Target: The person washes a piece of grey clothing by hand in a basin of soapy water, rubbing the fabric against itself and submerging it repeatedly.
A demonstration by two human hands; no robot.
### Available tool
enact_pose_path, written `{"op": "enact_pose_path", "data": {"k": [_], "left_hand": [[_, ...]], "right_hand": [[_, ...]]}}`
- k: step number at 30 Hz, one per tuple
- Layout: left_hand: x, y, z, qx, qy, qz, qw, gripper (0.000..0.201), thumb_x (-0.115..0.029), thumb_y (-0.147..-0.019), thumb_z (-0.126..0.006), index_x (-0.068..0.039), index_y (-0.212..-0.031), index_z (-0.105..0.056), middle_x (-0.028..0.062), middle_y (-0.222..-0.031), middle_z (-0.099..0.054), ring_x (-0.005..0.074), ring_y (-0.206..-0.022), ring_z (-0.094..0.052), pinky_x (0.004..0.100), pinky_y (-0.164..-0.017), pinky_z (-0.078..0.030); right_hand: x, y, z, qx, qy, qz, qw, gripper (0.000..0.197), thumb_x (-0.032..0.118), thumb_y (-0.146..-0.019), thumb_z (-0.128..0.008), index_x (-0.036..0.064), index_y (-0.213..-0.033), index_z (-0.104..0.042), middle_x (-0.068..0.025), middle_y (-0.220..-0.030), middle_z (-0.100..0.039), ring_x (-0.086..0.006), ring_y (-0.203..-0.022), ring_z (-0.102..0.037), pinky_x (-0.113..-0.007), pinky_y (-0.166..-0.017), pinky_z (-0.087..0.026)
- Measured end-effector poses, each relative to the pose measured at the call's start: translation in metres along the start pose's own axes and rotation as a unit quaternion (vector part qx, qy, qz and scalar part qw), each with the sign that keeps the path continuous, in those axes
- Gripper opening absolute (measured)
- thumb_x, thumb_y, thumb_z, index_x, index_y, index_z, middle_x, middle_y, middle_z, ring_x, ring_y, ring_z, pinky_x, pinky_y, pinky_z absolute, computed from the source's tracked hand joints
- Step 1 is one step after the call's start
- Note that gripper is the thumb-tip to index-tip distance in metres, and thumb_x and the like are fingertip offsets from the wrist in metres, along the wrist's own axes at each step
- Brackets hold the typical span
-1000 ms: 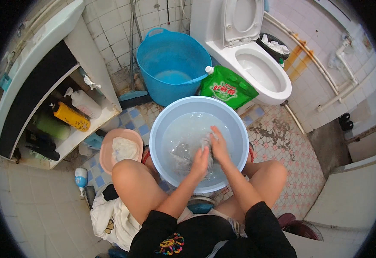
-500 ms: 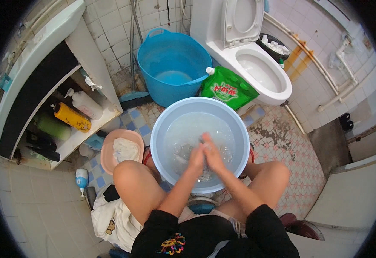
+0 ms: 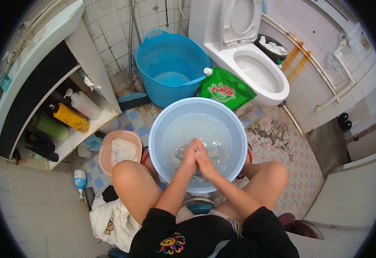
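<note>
A light blue round basin stands on the floor between my knees, with cloudy water in it. My left hand and my right hand are pressed palm to palm over the water, near the basin's middle. Their fingers point away from me and lie together. Whatever is between the palms, if anything, is hidden. Around the hands the water shows bright ripples or something pale and wet that I cannot make out.
Beyond the basin stand a blue tub, a green detergent pouch and a toilet. A pink basin with white cloth sits at left, near a bottle shelf. White clothing lies by my left knee.
My hands stay together and have shifted slightly left and nearer to me. The fingers, blurred and raised before, now lie flatter against each other.
</note>
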State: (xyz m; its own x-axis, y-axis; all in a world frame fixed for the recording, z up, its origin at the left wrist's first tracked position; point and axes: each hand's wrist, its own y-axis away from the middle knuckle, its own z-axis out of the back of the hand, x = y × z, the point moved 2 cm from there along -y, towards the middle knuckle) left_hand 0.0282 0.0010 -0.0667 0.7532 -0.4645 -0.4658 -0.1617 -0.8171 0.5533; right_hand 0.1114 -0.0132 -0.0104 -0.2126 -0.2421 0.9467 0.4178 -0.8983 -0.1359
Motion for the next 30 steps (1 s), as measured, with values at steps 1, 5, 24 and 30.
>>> {"op": "enact_pose_path", "data": {"k": [1, 5, 24, 30], "left_hand": [[0.009, 0.014, -0.030, -0.036, -0.058, 0.005, 0.998, 0.056, -0.042, -0.087, -0.040, -0.007, -0.130, -0.032, 0.0102, -0.134, -0.033, 0.0222, -0.124, -0.027, 0.0382, -0.103, -0.018], [0.028, 0.023, -0.036, 0.033, -0.115, -0.148, 0.982, 0.056, -0.041, -0.086, -0.045, -0.004, -0.128, -0.035, 0.0093, -0.128, -0.040, 0.0202, -0.120, -0.033, 0.0368, -0.101, -0.022], [0.016, 0.009, -0.017, 0.064, -0.146, -0.169, 0.973, 0.046, -0.031, -0.091, -0.036, -0.005, -0.129, -0.034, 0.0081, -0.133, -0.034, 0.0199, -0.121, -0.032, 0.0332, -0.102, -0.023], [-0.006, 0.031, -0.053, -0.032, -0.214, -0.029, 0.976, 0.048, -0.031, -0.091, -0.036, -0.009, -0.133, -0.029, 0.0066, -0.136, -0.031, 0.0187, -0.124, -0.028, 0.0344, -0.102, -0.022]], "right_hand": [[-0.020, -0.003, 0.019, -0.023, -0.041, -0.049, 0.998, 0.054, 0.032, -0.091, -0.035, 0.0060, -0.135, -0.022, -0.0165, -0.140, -0.021, -0.0298, -0.131, -0.013, -0.033, -0.106, -0.010], [-0.039, -0.009, 0.031, -0.050, -0.128, -0.136, 0.981, 0.053, 0.030, -0.091, -0.035, 0.0026, -0.135, -0.022, -0.0181, -0.139, -0.021, -0.0278, -0.131, -0.014, -0.033, -0.106, -0.010], [-0.019, -0.015, 0.025, -0.014, -0.135, -0.069, 0.988, 0.059, 0.041, -0.092, -0.029, 0.0071, -0.138, -0.013, -0.0129, -0.143, -0.009, -0.0271, -0.131, -0.012, -0.032, -0.105, -0.013], [-0.028, -0.005, 0.020, -0.023, -0.033, -0.061, 0.997, 0.058, 0.037, -0.092, -0.029, 0.0013, -0.136, -0.016, -0.0173, -0.142, -0.013, -0.0310, -0.132, -0.006, -0.035, -0.107, -0.006]]}}
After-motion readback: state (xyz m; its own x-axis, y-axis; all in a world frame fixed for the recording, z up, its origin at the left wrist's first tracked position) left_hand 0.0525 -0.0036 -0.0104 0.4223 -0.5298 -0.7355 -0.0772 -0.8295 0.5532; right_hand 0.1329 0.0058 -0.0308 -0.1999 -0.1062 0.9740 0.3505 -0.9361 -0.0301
